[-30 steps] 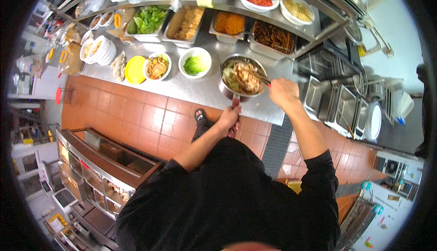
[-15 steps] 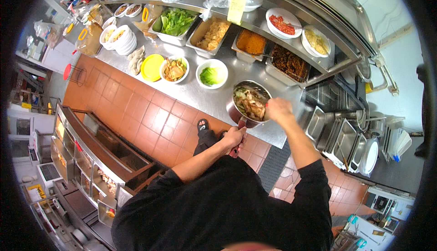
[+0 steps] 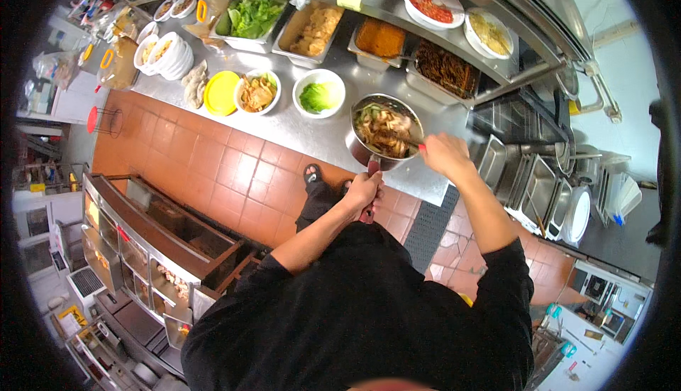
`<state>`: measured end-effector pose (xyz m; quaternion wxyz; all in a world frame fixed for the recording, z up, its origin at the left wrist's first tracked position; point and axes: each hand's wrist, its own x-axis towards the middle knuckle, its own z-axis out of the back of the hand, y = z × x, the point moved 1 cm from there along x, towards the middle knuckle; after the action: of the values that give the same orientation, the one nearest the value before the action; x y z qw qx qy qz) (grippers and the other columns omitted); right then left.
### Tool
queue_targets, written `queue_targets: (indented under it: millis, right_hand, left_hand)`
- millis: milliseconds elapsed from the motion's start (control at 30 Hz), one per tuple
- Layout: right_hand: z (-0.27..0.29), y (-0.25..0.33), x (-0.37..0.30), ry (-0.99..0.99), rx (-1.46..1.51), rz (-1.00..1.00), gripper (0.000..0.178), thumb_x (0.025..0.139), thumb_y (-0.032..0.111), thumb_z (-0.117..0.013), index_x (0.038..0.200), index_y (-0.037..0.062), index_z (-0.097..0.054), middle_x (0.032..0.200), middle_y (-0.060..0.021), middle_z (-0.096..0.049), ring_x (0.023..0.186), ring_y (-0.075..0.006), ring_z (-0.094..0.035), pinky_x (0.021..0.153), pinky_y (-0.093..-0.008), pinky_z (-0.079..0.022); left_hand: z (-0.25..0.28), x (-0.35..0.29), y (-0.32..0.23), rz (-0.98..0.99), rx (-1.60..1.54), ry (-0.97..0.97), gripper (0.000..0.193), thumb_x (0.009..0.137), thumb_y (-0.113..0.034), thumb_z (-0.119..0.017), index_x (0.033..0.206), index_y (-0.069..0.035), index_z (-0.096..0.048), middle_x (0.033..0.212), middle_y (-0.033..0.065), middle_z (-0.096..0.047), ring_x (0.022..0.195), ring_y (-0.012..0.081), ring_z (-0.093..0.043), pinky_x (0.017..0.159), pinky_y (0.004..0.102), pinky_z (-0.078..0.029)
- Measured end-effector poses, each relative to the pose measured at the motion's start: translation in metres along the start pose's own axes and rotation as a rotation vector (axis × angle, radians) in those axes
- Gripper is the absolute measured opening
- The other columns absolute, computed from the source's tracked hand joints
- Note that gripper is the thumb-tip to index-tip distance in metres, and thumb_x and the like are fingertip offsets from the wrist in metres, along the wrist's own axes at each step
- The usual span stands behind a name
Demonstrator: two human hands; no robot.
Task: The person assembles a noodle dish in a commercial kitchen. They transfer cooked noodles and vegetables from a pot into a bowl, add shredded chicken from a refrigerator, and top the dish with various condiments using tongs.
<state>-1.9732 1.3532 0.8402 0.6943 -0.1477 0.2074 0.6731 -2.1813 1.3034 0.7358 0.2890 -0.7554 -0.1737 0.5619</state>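
A steel saucepan (image 3: 358, 148) rests at the counter's front edge, holding mixed food (image 3: 376, 123) with pale, brown and green pieces. My left hand (image 3: 363, 192) is wrapped around its dark red handle (image 3: 373, 167). Right of the pan, my right hand (image 3: 447, 155) grips a thin stirring utensil (image 3: 406, 140) whose far end is down in the food; a bit of red shows by the fingers. Left of the pan stand a white bowl of lettuce (image 3: 319, 94) and a white bowl with brown food (image 3: 258, 93), beside a yellow lid (image 3: 223, 94).
Behind the pan are metal tubs of leafy greens (image 3: 253, 16), tan pieces (image 3: 316, 30), orange sauce (image 3: 380, 38) and dark food (image 3: 445, 69). A shelf above bears white bowls (image 3: 431, 6). Stacked bowls (image 3: 174, 57) stand left; steel pans (image 3: 530, 189) lie right.
My right hand has drawn slightly away from the pan and the utensil now shows in the food, which lies differently. The whole view has shifted a little; my left hand keeps the handle.
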Motion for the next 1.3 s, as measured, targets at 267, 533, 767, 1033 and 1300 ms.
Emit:
queue_targets:
  millis: [267,533,767,1033,1300]
  right_hand:
    - [-0.012,-0.008,-0.002,0.102,0.016,-0.109,0.029,0.1,0.028,-0.059,0.105,0.0062,-0.077,0.106,-0.022,-0.076,0.099,-0.0407,-0.074,0.087,-0.0525,-0.058]
    - [-0.028,0.001,0.005,-0.001,0.022,0.006,0.024,0.097,0.017,-0.06,0.096,-0.0011,-0.076,0.094,-0.0193,-0.076,0.09,-0.0338,-0.076,0.076,-0.0468,-0.061]
    - [-0.026,-0.001,0.004,0.041,0.123,0.103,0.026,0.1,0.018,-0.058,0.106,0.0015,-0.077,0.097,-0.019,-0.076,0.089,-0.0346,-0.076,0.077,-0.0469,-0.061]
    - [-0.027,0.004,-0.003,0.078,0.12,0.052,0.032,0.101,0.025,-0.057,0.096,-0.0003,-0.077,0.1,-0.0228,-0.076,0.089,-0.0364,-0.077,0.08,-0.0485,-0.061]
    - [-0.024,0.003,-0.009,0.026,0.13,-0.007,0.034,0.101,0.028,-0.057,0.103,0.0007,-0.076,0.1,-0.0225,-0.076,0.094,-0.0376,-0.076,0.081,-0.0493,-0.06]
  left_hand:
    - [-0.009,-0.008,-0.011,0.066,-0.062,0.033,0.039,0.11,-0.038,-0.049,0.096,-0.002,-0.05,0.065,0.0048,-0.051,0.039,0.0182,-0.048,0.036,0.0355,-0.037]
    - [-0.01,-0.018,-0.01,0.075,0.012,0.022,0.036,0.11,-0.036,-0.05,0.101,-0.001,-0.05,0.067,0.0047,-0.049,0.045,0.0163,-0.049,0.037,0.0322,-0.038]
    - [-0.019,-0.023,-0.015,-0.017,-0.003,0.005,0.033,0.11,-0.033,-0.049,0.092,-0.006,-0.048,0.066,0.0059,-0.051,0.042,0.018,-0.048,0.037,0.0347,-0.039]
    - [-0.01,-0.028,-0.005,-0.135,0.225,-0.011,0.044,0.11,-0.044,-0.049,0.095,-0.003,-0.055,0.063,0.0068,-0.056,0.043,0.017,-0.054,0.038,0.0348,-0.042]
    - [-0.011,-0.007,0.008,-0.127,0.216,-0.037,0.043,0.109,-0.046,-0.05,0.098,-0.005,-0.052,0.07,0.0071,-0.056,0.045,0.0175,-0.052,0.035,0.0351,-0.04]
